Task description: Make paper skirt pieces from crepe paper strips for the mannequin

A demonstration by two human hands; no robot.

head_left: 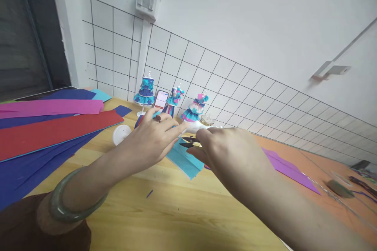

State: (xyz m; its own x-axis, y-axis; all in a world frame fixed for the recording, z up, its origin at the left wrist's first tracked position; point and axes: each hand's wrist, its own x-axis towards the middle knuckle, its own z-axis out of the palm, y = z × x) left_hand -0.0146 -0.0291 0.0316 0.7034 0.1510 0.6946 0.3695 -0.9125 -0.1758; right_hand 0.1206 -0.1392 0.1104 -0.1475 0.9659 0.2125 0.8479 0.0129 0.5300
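Note:
My left hand, a dark ring on one finger, is closed around a miniature dress form held on its side. The form's round white base shows left of the hand, and its white torso shows to the right. Between and below my hands hangs a piece of teal crepe paper; I cannot tell how it is joined to the form. My right hand grips small dark-bladed snips, blades apart, pointing left just above the teal paper. Its fingers are partly hidden.
Three dressed miniature forms and a phone stand behind my hands, before a wire grid. Red, pink and blue paper sheets lie left. Purple paper lies right on an orange surface. A dark blue scrap sits on the wooden table.

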